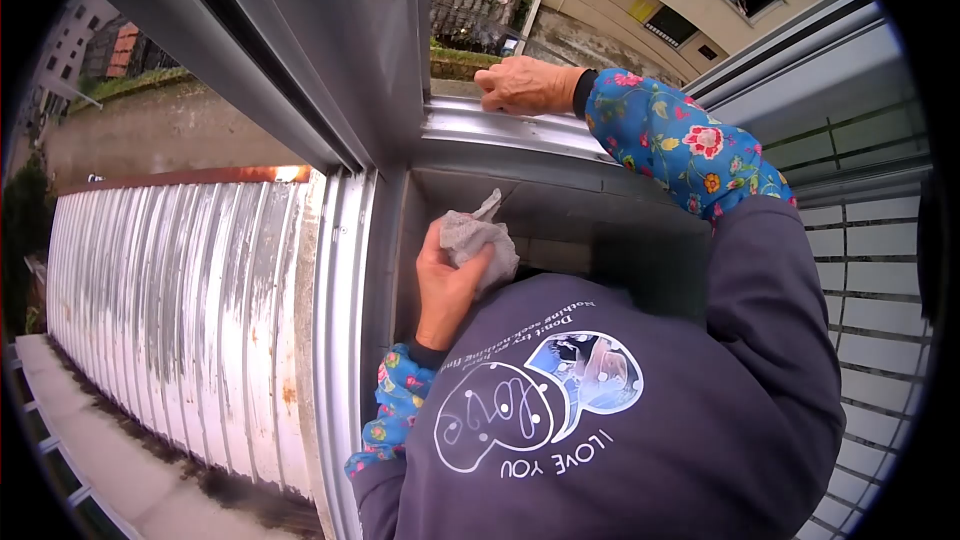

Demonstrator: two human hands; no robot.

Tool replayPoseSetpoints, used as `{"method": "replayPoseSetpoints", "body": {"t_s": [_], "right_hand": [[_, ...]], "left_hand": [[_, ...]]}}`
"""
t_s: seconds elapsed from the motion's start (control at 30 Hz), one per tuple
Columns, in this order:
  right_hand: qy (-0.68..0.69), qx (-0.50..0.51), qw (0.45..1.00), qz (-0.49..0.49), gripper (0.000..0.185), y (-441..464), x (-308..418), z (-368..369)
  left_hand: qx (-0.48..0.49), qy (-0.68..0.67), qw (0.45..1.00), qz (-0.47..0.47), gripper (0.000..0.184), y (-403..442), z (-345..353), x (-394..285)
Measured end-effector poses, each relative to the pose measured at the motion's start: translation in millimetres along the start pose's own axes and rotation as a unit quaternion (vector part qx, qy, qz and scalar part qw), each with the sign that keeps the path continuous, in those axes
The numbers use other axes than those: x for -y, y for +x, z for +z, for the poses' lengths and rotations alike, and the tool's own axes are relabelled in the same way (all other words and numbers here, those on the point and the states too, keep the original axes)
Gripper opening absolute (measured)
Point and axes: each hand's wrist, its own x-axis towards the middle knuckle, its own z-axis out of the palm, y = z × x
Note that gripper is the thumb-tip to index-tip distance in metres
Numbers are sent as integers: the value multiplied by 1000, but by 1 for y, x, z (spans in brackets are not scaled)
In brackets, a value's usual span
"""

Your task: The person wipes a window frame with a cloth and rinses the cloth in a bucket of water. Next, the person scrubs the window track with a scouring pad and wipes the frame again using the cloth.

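Observation:
My left hand (449, 283) is closed around a crumpled, light grey cloth (476, 240), with one corner sticking up between thumb and fingers. It is held in front of my chest, near the inner corner of the window frame. Farther out, my right hand (530, 86) is at the metal window track (520, 125), its fingers curled in and the back of the hand facing up. Whatever those fingers hold, if anything, is hidden. Both forearms wear blue flowered sleeve covers (690, 145).
A thick grey window post (370, 50) rises between two openings. Below the sill is a dark tiled wall (560, 205). On the right are a sliding window panel (820, 90) and white tiles (880, 290). Outside lie a corrugated metal roof (180, 310) and a building (690, 0).

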Motion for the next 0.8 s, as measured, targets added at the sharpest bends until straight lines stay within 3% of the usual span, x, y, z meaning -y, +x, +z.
{"method": "replayPoseSetpoints", "body": {"t_s": [0.27, 0.37, 0.47, 0.53, 0.57, 0.6, 0.63, 0.7, 0.73, 0.77, 0.8], "right_hand": [[66, -13, 997, -30, 3, -5, -5, 3], [71, 5, 997, 13, 3, -2, -2, 5], [173, 5, 982, 78, 3, -1, -2, -12], [255, -83, 959, 89, 6, 8, -17, -37], [261, -62, 955, 124, 8, 12, -30, -58], [403, -46, 886, 224, 6, 12, -37, -83], [426, -100, 860, 262, 11, 7, -44, -105], [645, -311, 664, 215, 17, -12, -97, -77], [325, -252, 868, 280, 20, -27, -101, -24], [-53, -155, 939, 303, 23, -35, -110, 10], [73, -256, 923, 279, 23, -27, -82, -10]], "left_hand": [[-17, -1, 1000, 12, 37, -11, -3, 0], [-13, -10, 1000, 6, 38, -13, -1, 2], [-21, 11, 1000, 17, 38, -15, 1, 3], [-24, 16, 999, 17, 38, -18, 1, 3], [-25, 16, 999, 14, 38, -18, 1, 4], [-25, 17, 999, 11, 38, -20, 1, 4], [-22, 23, 999, 13, 38, -19, 2, 3], [-19, 38, 999, 15, 39, -24, 3, 1], [-19, 39, 999, 14, 39, -30, 2, 2], [-16, 36, 999, 19, 39, -28, 3, 4], [-26, 29, 999, 16, 37, -28, 5, 3]]}}
